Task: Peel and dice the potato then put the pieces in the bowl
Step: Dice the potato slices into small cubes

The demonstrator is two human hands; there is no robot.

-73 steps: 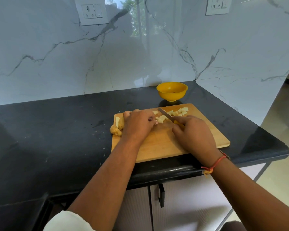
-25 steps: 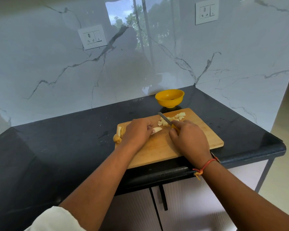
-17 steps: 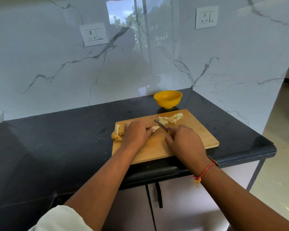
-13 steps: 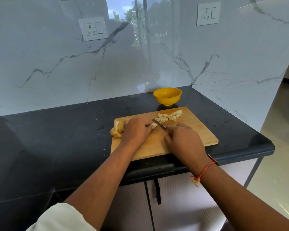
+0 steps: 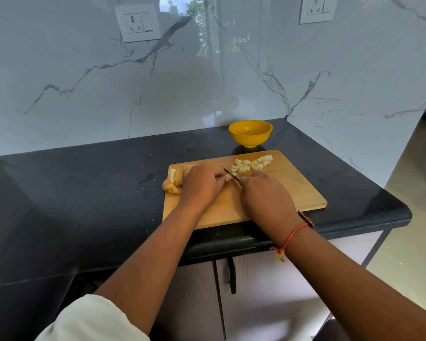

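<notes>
My right hand (image 5: 263, 193), centre frame, is clenched round the handle of a small steel-bladed kitchen knife (image 5: 231, 174). The handle is hidden in my fist and the blade angles toward the upper left. My left hand (image 5: 202, 183), just left of it, curls its fingertips down onto a pale peeled potato strip (image 5: 228, 177), pinning it to the light wooden rectangular cutting board (image 5: 293, 190). The blade sits right at those fingertips.

By my reading the dicing is midway. A heap of pale potato cubes (image 5: 252, 164) lies just above and right of the blade, and uncut pale potato slabs (image 5: 176, 175) lie at the board's left end, partly behind my left hand. The small round yellow plastic bowl (image 5: 250, 132), upper centre on the black stone countertop (image 5: 84, 193), shows no pieces that I can make out.

To cut well I should tuck the fingertips back, knuckles leading, and bring the blade straight down in even steps.

A tan lump (image 5: 171, 187), potato or peel, I cannot tell which, overhangs the board's left edge and could roll off. Bare board to the right gives room to sweep cubes. The board's near edge sits at the counter's lip, and the bowl stands just beyond its far edge.
</notes>
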